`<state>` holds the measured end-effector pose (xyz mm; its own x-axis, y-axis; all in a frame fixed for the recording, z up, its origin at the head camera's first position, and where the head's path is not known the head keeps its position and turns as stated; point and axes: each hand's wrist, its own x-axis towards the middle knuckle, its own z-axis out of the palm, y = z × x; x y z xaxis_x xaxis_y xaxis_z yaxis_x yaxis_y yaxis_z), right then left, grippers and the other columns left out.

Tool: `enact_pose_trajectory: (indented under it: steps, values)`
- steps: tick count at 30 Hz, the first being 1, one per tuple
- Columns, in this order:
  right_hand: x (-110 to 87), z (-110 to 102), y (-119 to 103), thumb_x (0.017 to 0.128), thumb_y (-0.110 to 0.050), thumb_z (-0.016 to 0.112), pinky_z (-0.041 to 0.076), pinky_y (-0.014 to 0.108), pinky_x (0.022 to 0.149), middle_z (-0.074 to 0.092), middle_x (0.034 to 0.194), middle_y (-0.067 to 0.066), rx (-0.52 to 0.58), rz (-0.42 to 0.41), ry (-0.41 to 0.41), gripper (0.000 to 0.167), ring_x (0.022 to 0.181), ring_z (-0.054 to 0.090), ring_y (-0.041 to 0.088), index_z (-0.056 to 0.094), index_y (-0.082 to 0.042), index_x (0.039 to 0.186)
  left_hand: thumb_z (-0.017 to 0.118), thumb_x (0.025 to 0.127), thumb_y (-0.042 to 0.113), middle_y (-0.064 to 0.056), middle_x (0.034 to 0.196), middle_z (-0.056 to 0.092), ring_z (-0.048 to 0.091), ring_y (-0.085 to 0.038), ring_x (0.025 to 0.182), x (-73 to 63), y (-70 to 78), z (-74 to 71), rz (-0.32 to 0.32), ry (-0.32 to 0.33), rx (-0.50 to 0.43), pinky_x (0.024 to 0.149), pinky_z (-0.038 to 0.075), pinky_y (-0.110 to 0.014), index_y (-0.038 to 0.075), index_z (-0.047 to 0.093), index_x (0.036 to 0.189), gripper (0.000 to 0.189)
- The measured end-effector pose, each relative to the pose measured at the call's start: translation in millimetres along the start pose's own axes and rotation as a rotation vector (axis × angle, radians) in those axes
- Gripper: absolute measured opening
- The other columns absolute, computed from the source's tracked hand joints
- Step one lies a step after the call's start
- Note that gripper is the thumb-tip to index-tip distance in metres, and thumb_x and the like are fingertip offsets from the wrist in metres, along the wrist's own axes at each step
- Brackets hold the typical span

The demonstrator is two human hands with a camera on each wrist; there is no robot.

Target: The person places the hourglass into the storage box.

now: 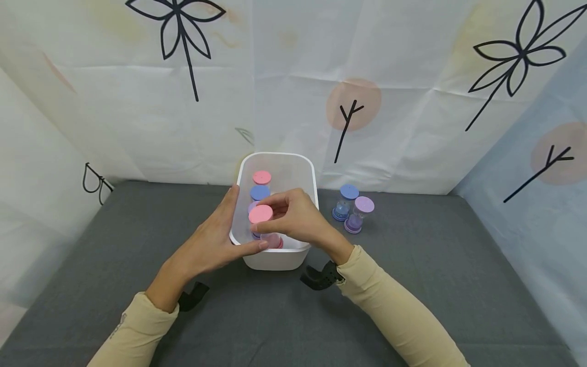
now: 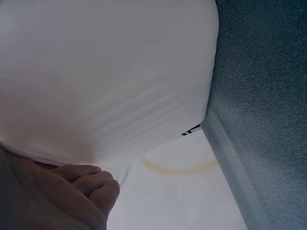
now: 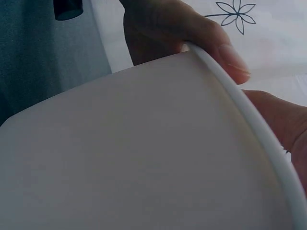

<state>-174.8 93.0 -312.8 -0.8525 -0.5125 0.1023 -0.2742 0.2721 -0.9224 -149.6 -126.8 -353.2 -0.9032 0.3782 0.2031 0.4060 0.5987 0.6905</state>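
A white plastic bin stands on the table, and my left hand grips its front left corner. The fingers lie along the outer left wall, while the thumb reaches over the front rim. Inside the bin, my right hand pinches a pink-capped sand timer near its top; the timer leans. Behind it stand another pink-capped timer and a blue-capped timer. A purple cap shows only in part behind the held timer. In the left wrist view, left fingers curl beside the bin wall.
To the right of the bin, a blue sand timer and a purple sand timer stand close together. A grey cloth covers the table. White printed fabric hangs right behind the bin and at both sides.
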Motion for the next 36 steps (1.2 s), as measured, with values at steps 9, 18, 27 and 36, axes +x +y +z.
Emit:
enact_pose_trajectory:
  steps: [9, 18, 27, 36]
  values:
    - [1.4, 4.7, 1.1, 0.077, -0.018, 0.09, 0.056, 0.028, 0.074, 0.074, 0.087, -0.003, -0.174, 0.008, -0.043, 0.03, 0.08, 0.071, 0.01, 0.079, -0.007, 0.102, 0.078, 0.078, 0.065, 0.005, 0.169, 0.005, 0.027, -0.021, 0.148, -0.2, -2.4, -0.4, 0.026, -0.004, 0.017, 0.108, 0.039, -0.056, 0.025, -0.004, 0.164, 0.125]
    - [4.5, 5.2, 1.3, 0.079, -0.016, 0.087, 0.047, 0.021, 0.062, 0.067, 0.073, -0.007, -0.37, 0.002, -0.099, 0.022, 0.068, 0.059, 0.006, 0.08, -0.007, 0.098, 0.078, 0.079, 0.064, 0.003, 0.169, 0.001, 0.021, -0.023, 0.151, 0.4, -2.0, -0.8, 0.019, -0.022, 0.02, 0.111, 0.035, -0.056, 0.023, -0.006, 0.163, 0.126]
    - [7.3, 9.5, 0.4, 0.08, -0.012, 0.086, 0.039, 0.02, 0.056, 0.063, 0.064, -0.007, -0.49, -0.013, -0.123, 0.01, 0.062, 0.053, 0.005, 0.08, -0.012, 0.087, 0.078, 0.08, 0.063, 0.003, 0.169, 0.0, 0.018, -0.023, 0.152, 0.2, -3.0, -0.1, 0.013, -0.027, 0.017, 0.113, 0.031, -0.056, 0.021, -0.006, 0.163, 0.125]
    - [6.9, 10.2, -1.8, 0.079, -0.01, 0.086, 0.036, 0.02, 0.056, 0.058, 0.062, -0.008, -0.547, 0.011, -0.179, 0.014, 0.06, 0.048, 0.006, 0.081, -0.011, 0.092, 0.079, 0.081, 0.059, 0.001, 0.169, 0.004, 0.022, -0.023, 0.151, 0.8, -3.1, 0.3, 0.052, -0.016, 0.002, 0.113, 0.032, -0.055, 0.019, -0.004, 0.164, 0.124]
